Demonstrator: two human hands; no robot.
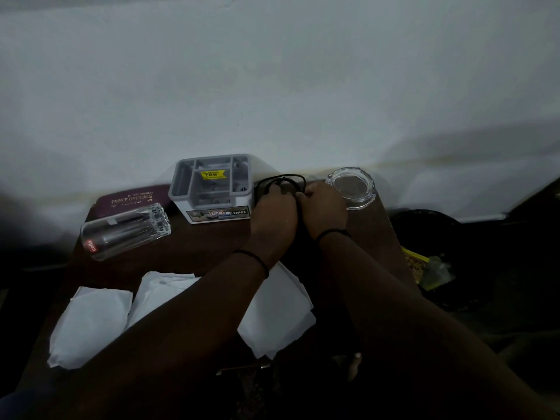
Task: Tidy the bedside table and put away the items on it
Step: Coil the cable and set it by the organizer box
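Note:
On the dark wooden bedside table [194, 247] both hands meet at the back, right of a grey desk organiser [212, 187]. My left hand [274, 212] and my right hand [324, 207] both hold a black cable [285, 178], whose loops stick out beyond the fingers. A glass ashtray [351, 187] stands just right of my right hand. A clear pen box [125, 230] lies on its side at the left, in front of a maroon spectacle case [131, 200]. White tissues [91, 322] lie at the table's front, partly under my arms.
A white wall [272, 86] rises directly behind the table. A dark bin [430, 256] with yellow wrappers stands on the floor to the right. The room is dim.

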